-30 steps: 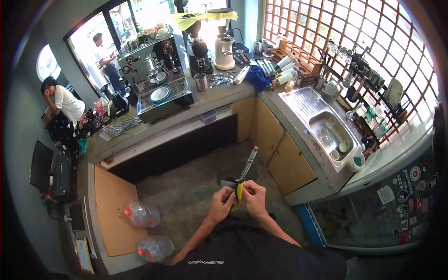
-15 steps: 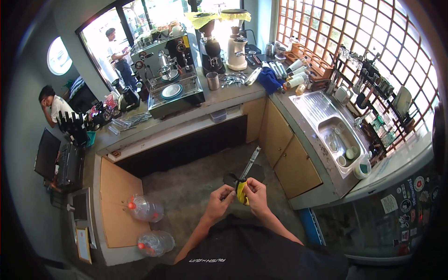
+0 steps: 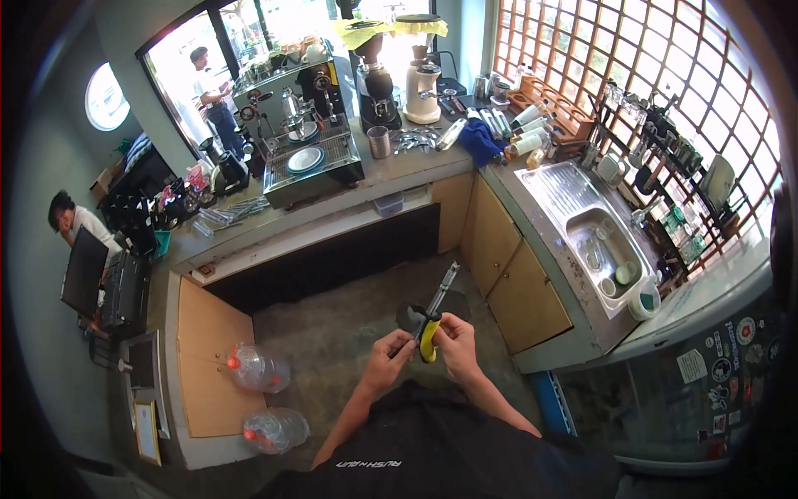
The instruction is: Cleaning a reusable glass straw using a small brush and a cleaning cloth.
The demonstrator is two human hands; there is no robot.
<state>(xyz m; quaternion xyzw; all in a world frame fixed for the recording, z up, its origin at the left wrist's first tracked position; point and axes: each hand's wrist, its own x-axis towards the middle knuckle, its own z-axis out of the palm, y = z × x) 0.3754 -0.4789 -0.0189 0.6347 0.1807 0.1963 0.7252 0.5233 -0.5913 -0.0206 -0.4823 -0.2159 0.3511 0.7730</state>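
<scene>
In front of my body I hold a long hand tool with a yellow-and-black handle [image 3: 429, 339] and a narrow metal shaft [image 3: 445, 285] pointing up and away, over the floor. My right hand [image 3: 457, 343] is closed round the right side of the handle. My left hand [image 3: 391, 356] pinches at its left side, near a dark rounded part [image 3: 410, 317]; what exactly its fingertips grip is too small to make out. The tool's exact kind is unclear.
A counter bears an espresso machine [image 3: 307, 158], two coffee grinders [image 3: 422, 91], a metal cup [image 3: 378, 143] and spoons. On the right is a steel sink [image 3: 573, 195] with dishes. Large plastic bottles [image 3: 264, 370] stand at left. One person [image 3: 75, 220] sits by a monitor; another stands outside.
The yellow handle has turned more upright, and the shaft's tip has shifted slightly left and down. Both hands stay close together on the tool. The seated person appears lower, partly behind the monitor.
</scene>
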